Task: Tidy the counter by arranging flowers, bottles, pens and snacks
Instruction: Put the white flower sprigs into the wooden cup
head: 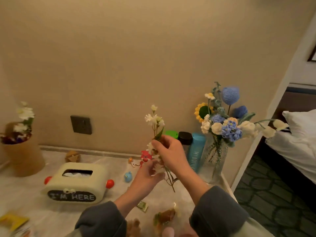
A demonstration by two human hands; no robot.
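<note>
Both hands hold a thin white-blossomed artificial flower sprig (154, 119) above the pale counter (30, 194), toward its right edge. It stands nearly upright, blossoms up, the bare stem end pointing down and slightly right. The right hand (171, 151) pinches it midway. The left hand (147, 175) curls round the lower blooms, hiding that stretch. A clear glass vase of crocheted blue and white flowers (217, 161) stands in the back right corner. The snack wrappers (142, 206) at the near edge are too blurred to make out.

Warm-lit beige wall (136, 57) with a dark socket (81, 124); bed (294, 144) over patterned carpet (273, 194).
</note>
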